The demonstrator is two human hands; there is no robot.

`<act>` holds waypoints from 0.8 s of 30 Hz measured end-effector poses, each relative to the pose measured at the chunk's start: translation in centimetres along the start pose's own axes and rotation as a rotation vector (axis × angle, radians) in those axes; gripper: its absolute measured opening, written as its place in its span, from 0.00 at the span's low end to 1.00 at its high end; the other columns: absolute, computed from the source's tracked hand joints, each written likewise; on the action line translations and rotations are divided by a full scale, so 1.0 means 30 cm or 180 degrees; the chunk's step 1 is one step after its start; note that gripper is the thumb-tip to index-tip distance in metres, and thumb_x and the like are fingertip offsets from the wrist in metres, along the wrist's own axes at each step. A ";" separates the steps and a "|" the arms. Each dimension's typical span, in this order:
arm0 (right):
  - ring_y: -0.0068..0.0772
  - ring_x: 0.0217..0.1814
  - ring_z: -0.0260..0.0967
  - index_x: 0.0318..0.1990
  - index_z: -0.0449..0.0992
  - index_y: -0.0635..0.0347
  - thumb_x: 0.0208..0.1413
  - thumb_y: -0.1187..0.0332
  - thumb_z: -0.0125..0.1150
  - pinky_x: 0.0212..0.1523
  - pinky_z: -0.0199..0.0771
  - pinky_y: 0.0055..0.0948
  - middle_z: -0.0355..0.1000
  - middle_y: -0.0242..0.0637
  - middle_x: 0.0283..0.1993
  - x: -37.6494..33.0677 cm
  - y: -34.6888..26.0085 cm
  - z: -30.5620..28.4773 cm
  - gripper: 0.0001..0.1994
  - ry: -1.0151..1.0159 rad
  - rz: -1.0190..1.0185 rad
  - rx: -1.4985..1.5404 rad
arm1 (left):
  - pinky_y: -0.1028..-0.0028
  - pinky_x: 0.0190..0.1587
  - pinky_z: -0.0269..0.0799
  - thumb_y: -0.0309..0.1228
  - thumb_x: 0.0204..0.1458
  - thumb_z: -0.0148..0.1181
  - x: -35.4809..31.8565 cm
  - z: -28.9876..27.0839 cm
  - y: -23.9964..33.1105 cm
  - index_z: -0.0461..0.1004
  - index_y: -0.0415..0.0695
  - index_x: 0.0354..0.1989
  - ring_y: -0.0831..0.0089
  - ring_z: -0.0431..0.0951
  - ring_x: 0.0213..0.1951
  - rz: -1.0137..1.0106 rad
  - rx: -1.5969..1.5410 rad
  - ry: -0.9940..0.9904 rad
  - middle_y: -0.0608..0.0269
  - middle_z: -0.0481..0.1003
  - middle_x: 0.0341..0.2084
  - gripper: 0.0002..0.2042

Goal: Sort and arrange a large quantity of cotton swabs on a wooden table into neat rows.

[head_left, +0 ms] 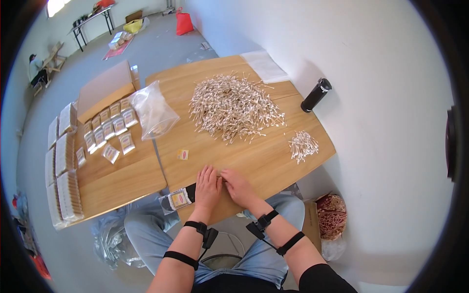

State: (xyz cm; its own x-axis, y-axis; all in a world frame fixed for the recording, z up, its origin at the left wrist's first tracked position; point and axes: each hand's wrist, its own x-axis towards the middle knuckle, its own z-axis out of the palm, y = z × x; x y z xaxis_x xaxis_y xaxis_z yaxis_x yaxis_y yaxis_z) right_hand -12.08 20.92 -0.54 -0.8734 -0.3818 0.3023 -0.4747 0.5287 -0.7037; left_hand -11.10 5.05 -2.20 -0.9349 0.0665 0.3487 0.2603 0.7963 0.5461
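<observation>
Both hands lie flat together on the tabletop (254, 161) — left hand (207, 185) and right hand (237, 185) open, gripping nothing; cotton-swab heap (232, 105) well apart, filled packet (178, 199) just beside the left.

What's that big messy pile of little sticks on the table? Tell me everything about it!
The pile is a heap of thin pale sticks with white tips, like cotton swabs, lying crisscross in every direction. It sits on the far half of the wooden table, with loose sticks straying at its edges. A clear bag lies to its left. A small bunch lies apart on the right. No hand touches it.
</observation>
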 end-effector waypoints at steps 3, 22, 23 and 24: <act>0.54 0.65 0.60 0.56 0.70 0.60 0.54 0.75 0.57 0.63 0.63 0.44 0.64 0.50 0.63 0.044 0.113 -0.084 0.20 0.0799 0.0259 -0.0648 | 0.56 0.68 0.53 0.37 0.58 0.53 0.010 -0.008 0.022 0.70 0.39 0.53 0.54 0.62 0.64 0.0060 0.0201 -0.0100 0.50 0.66 0.59 0.18; 0.49 0.50 0.70 0.44 0.77 0.60 0.53 0.68 0.61 0.51 0.71 0.42 0.74 0.44 0.47 0.339 0.184 -0.213 0.12 0.0594 0.0034 -0.0611 | 0.55 0.68 0.53 0.34 0.55 0.56 0.024 -0.028 0.040 0.71 0.42 0.51 0.54 0.62 0.63 -0.0080 0.0367 -0.0308 0.52 0.67 0.58 0.17; 0.48 0.46 0.71 0.39 0.79 0.60 0.52 0.69 0.62 0.46 0.72 0.42 0.75 0.42 0.42 0.400 0.202 -0.234 0.08 0.0849 0.0053 -0.0639 | 0.55 0.68 0.53 0.34 0.55 0.57 0.024 -0.032 0.039 0.71 0.42 0.52 0.54 0.62 0.63 -0.0097 0.0372 -0.0316 0.52 0.67 0.58 0.17; 0.48 0.44 0.71 0.36 0.79 0.60 0.51 0.69 0.62 0.46 0.72 0.41 0.74 0.41 0.40 0.472 0.224 -0.248 0.06 0.1086 0.0209 -0.0795 | 0.55 0.68 0.53 0.34 0.54 0.57 0.025 -0.034 0.038 0.71 0.42 0.52 0.54 0.62 0.63 -0.0104 0.0368 -0.0326 0.52 0.67 0.58 0.17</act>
State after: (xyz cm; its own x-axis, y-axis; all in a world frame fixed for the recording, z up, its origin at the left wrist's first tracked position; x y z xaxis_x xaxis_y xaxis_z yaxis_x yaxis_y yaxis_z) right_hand -28.44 24.70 3.79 -0.8687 -0.0906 0.4870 -0.3920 0.7269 -0.5639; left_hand -11.25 5.39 -0.55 -0.9636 0.0957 0.2494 0.2054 0.8626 0.4624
